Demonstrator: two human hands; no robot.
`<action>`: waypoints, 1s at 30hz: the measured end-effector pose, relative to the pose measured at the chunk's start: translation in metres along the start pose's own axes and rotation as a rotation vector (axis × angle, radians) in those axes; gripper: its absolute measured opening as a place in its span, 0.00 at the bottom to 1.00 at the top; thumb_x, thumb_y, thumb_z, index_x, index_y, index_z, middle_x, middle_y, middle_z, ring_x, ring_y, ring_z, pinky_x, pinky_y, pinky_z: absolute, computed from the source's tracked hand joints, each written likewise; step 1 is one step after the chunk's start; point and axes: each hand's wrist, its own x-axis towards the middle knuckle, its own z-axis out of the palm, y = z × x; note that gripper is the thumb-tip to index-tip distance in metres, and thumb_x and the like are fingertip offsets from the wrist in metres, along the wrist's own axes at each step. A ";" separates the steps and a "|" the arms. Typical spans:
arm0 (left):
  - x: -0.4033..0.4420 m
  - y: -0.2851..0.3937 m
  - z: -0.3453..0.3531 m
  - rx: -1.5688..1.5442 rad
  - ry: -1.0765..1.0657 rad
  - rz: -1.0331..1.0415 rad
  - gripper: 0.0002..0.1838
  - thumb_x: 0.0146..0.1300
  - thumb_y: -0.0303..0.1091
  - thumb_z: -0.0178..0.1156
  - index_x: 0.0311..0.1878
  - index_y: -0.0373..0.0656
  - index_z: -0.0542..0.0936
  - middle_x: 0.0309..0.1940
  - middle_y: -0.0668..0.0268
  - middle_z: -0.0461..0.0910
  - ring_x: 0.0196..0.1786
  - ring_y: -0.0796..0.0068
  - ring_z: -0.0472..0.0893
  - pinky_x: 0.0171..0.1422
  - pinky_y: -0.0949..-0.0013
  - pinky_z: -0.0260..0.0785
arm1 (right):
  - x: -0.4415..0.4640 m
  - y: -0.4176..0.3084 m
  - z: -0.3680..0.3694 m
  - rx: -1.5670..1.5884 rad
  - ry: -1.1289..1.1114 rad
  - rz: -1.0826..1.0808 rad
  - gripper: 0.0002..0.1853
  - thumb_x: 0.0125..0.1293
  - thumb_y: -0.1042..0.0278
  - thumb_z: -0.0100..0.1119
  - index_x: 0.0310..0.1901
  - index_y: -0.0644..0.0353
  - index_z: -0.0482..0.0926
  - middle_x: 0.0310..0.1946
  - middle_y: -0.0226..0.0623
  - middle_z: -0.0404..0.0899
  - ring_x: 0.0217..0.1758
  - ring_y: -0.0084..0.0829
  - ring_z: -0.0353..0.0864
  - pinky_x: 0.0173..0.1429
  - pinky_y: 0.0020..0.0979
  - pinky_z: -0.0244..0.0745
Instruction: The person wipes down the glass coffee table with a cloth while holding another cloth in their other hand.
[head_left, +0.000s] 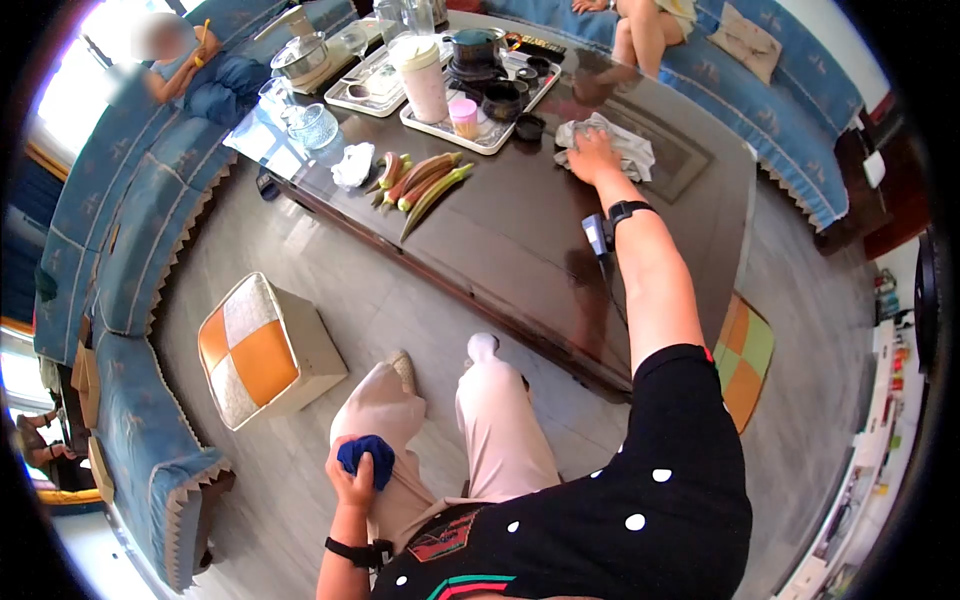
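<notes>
Some wiping under way, I judge

My right hand (595, 157) reaches out, arm (655, 262) nearly straight, palm down on a pale cloth (632, 150) on the bench (520, 235); from here I can't tell whether its fingers grip. Left of it, pods (424, 187) and a loaded tray (490, 143) cover surface probably left to wipe. My left hand (350, 484) sits low, closed around a blue cloth (367, 453).

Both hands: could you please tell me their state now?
Left hand: closed around a bunched dark blue cloth.
Right hand: on a crumpled whitish cloth; grip cannot be told.
</notes>
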 end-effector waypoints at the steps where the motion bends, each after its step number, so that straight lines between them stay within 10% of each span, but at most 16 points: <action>1: 0.000 0.001 0.001 -0.004 0.003 0.004 0.20 0.51 0.41 0.61 0.38 0.33 0.76 0.32 0.59 0.78 0.37 0.68 0.78 0.48 0.66 0.69 | -0.004 -0.005 0.000 -0.003 -0.023 -0.019 0.29 0.67 0.50 0.44 0.69 0.42 0.62 0.75 0.32 0.47 0.78 0.40 0.42 0.73 0.58 0.46; 18: -0.007 0.010 0.024 0.002 -0.015 0.116 0.17 0.53 0.38 0.61 0.41 0.34 0.77 0.32 0.58 0.79 0.38 0.66 0.78 0.48 0.65 0.70 | -0.188 -0.092 0.009 0.033 -0.157 -0.543 0.29 0.66 0.53 0.46 0.69 0.45 0.62 0.74 0.36 0.49 0.78 0.40 0.43 0.75 0.53 0.44; 26: -0.011 0.013 0.028 -0.085 -0.033 0.102 0.15 0.56 0.36 0.61 0.41 0.34 0.77 0.33 0.62 0.78 0.39 0.71 0.77 0.50 0.68 0.69 | -0.314 0.007 -0.007 0.166 -0.218 -0.577 0.30 0.62 0.57 0.51 0.68 0.43 0.64 0.73 0.33 0.51 0.78 0.35 0.42 0.77 0.53 0.34; 30: -0.009 0.003 0.022 -0.055 -0.023 0.137 0.15 0.56 0.34 0.60 0.42 0.33 0.77 0.34 0.62 0.78 0.39 0.70 0.76 0.51 0.68 0.69 | -0.324 0.105 -0.011 0.113 0.068 -0.427 0.26 0.60 0.57 0.54 0.60 0.52 0.73 0.66 0.39 0.64 0.72 0.41 0.58 0.70 0.49 0.57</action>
